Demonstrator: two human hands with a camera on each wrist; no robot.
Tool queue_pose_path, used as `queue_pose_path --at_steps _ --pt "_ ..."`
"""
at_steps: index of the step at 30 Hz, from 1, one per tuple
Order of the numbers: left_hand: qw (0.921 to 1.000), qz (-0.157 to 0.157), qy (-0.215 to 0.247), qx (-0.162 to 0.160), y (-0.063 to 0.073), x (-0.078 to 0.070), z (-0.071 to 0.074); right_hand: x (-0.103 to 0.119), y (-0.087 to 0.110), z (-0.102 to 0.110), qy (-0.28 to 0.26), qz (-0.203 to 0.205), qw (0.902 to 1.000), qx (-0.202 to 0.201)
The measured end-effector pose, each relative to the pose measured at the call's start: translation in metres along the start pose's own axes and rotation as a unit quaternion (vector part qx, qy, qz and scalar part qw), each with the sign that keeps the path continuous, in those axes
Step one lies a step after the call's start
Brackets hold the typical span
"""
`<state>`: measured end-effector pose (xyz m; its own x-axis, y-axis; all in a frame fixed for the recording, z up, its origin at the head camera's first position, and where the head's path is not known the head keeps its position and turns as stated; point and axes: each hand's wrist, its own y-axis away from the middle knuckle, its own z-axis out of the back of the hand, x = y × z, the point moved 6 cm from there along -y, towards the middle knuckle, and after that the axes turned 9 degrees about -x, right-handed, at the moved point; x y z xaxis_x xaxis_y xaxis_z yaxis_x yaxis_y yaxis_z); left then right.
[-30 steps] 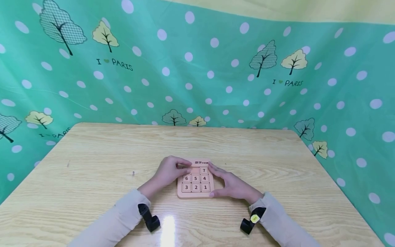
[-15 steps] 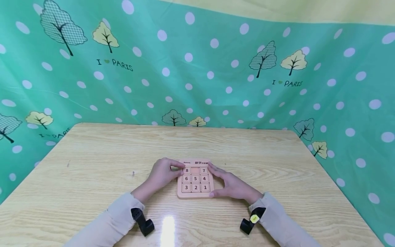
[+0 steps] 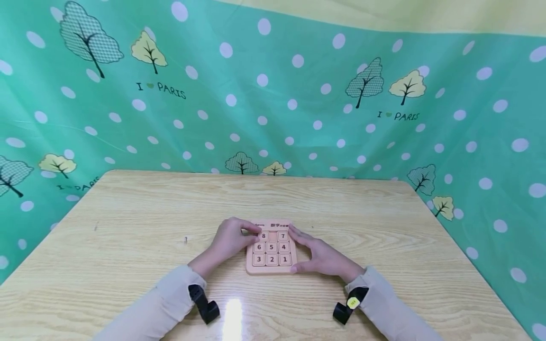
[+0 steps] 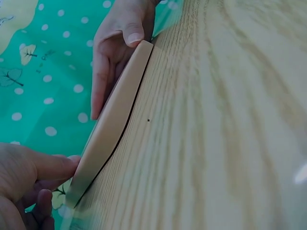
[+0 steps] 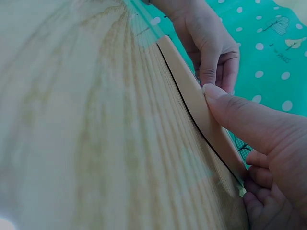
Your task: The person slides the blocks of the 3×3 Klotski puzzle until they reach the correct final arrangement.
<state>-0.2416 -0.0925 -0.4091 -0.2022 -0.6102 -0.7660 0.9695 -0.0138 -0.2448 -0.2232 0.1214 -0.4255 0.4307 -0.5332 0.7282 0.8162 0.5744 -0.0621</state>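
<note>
The pale pink number board (image 3: 271, 271) lies flat on the wood-grain desk (image 3: 362, 203), well apart from the dotted cloth (image 3: 273, 104) behind. Its numbered tiles (image 3: 271, 247) lie in 3 rows: tile 8 (image 3: 263, 236) and tile 7 (image 3: 283, 236) at the far side with a gap between them, then 6, 5, 4, and nearest 3, 2, 1. Tile 8 sits a little to the right of the 6, partly in the gap. The left hand (image 3: 228, 239) has its thumb and forefinger close together at the left edge of tile 8; whether they pinch it or only press, I cannot tell. The right hand (image 3: 322, 257) spans the board's right side, holding it between a thumb at the near corner and fingers at the far end. The board should be light and stiff, hardly fragile, and likely to skid on the smooth desk unless braced, so that grip across 2 corners seems sound. The tiles look hard and smooth; they should slide easily under a light, level push on a side edge, while a tilted push could jam them against their neighbours.
</note>
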Motion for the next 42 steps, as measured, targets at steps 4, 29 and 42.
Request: queue_pose_path --at_steps 4,29,42 --pt "0.9998 -0.015 0.011 0.005 -0.001 -0.005 -0.007 -0.001 0.000 0.000 -0.003 0.001 1.0000 -0.002" --pt "0.9978 -0.006 0.039 0.053 0.008 -0.003 -0.006 0.002 0.000 0.000 -0.005 0.001 1.0000 -0.003" --pt "0.9952 0.044 0.053 0.070 0.023 0.004 0.004 0.001 0.000 0.000 -0.002 0.001 1.0000 -0.005"
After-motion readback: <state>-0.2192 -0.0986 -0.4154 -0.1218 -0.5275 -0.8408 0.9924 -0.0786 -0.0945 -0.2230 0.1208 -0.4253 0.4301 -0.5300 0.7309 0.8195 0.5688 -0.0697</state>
